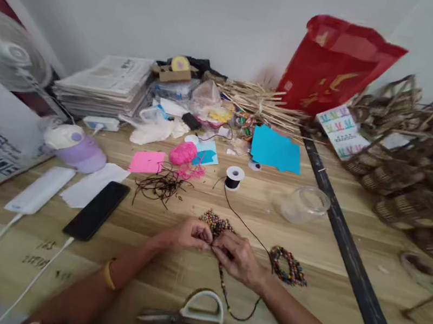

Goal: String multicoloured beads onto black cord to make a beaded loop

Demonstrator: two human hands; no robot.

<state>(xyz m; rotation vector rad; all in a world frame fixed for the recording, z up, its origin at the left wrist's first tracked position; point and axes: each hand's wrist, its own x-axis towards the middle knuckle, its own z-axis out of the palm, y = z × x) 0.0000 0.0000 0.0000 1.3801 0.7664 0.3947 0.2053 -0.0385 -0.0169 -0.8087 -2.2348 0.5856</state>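
Note:
Over the wooden table, my left hand (pixel 193 235) and my right hand (pixel 238 256) meet, fingertips pinched together on a dark beaded cord (pixel 223 286). The cord hangs below my right hand and curves to the right. Just behind the fingers lies a pile of multicoloured beads (pixel 213 220). A looped bead strand (pixel 288 266) rests to the right of my right hand. Farther back stands a spool of black cord (pixel 234 178), its line running toward my right wrist. White-handled scissors (pixel 191 319) lie nearer to me, below both hands.
A black phone (pixel 96 210) and white power bank (pixel 40 190) lie left. Tangled dark cord (pixel 163 184), pink yarn (pixel 183 153) and blue paper (pixel 276 149) are behind. A clear jar (pixel 305 204) stands right, near woven baskets (pixel 415 204) and a red bag (pixel 336 66).

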